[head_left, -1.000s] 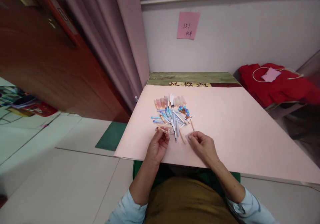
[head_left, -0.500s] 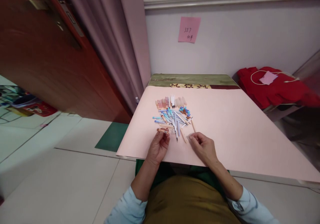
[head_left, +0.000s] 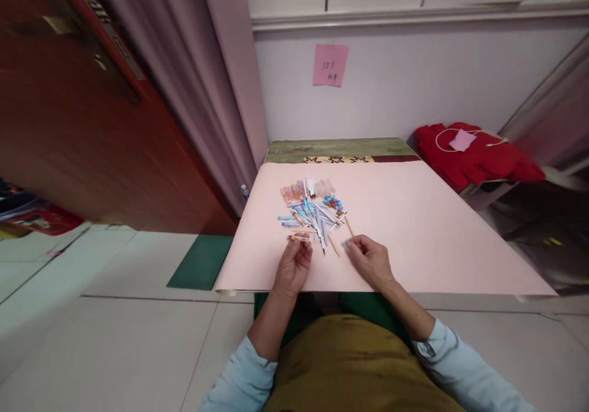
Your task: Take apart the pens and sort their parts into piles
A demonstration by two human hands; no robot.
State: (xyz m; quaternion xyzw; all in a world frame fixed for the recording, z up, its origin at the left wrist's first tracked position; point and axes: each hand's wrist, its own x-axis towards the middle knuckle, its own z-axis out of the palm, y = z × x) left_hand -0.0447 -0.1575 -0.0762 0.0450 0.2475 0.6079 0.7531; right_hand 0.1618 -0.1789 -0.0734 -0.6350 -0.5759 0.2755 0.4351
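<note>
A heap of small pens and pen parts [head_left: 310, 209], blue, orange and white, lies on a pink sheet [head_left: 414, 234] that covers the table. My left hand [head_left: 291, 267] rests at the heap's near edge, fingers curled, pinching a short orange pen piece [head_left: 299, 237]. My right hand [head_left: 369, 261] lies on the sheet to the right, fingers curled inward, beside a tan stick [head_left: 334, 244]. What the right fingers hold, if anything, is hidden.
A green table edge [head_left: 340, 148] shows beyond the sheet, against a wall with a pink note [head_left: 330, 65]. A red cloth pile [head_left: 473, 154] sits to the right. A curtain [head_left: 216, 80] and dark red door [head_left: 69, 105] stand left.
The view has shifted and tilted slightly upward. Both hands stay at the heap's near edge, barely moved.
</note>
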